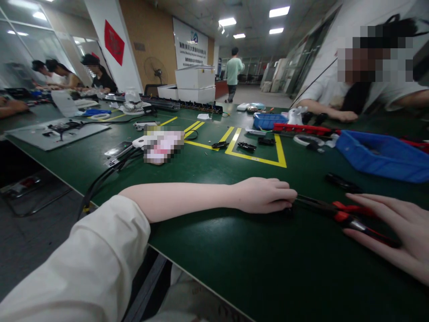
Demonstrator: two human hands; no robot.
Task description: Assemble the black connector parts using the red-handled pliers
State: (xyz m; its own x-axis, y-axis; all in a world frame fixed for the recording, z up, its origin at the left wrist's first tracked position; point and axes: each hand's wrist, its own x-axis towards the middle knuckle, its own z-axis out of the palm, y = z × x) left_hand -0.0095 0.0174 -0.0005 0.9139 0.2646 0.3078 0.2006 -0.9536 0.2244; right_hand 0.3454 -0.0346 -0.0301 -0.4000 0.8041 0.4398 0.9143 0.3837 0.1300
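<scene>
My left hand (264, 195) rests on the green table with its fingers curled down over a small black part (287, 211), most of which is hidden beneath them. The tips of long-nose pliers with red and black handles (342, 216) reach close to these fingers. At the right, my right hand (395, 228) has its thumb and fingers spread on either side of the plier handles; whether it touches them is unclear. A black object (342, 182) lies just behind the pliers.
Yellow tape (256, 158) marks the table near several black parts (247, 146). Blue bins (382, 156) stand at the right and further back. A phone (164, 145) and cables lie left. People sit around; one person walks away.
</scene>
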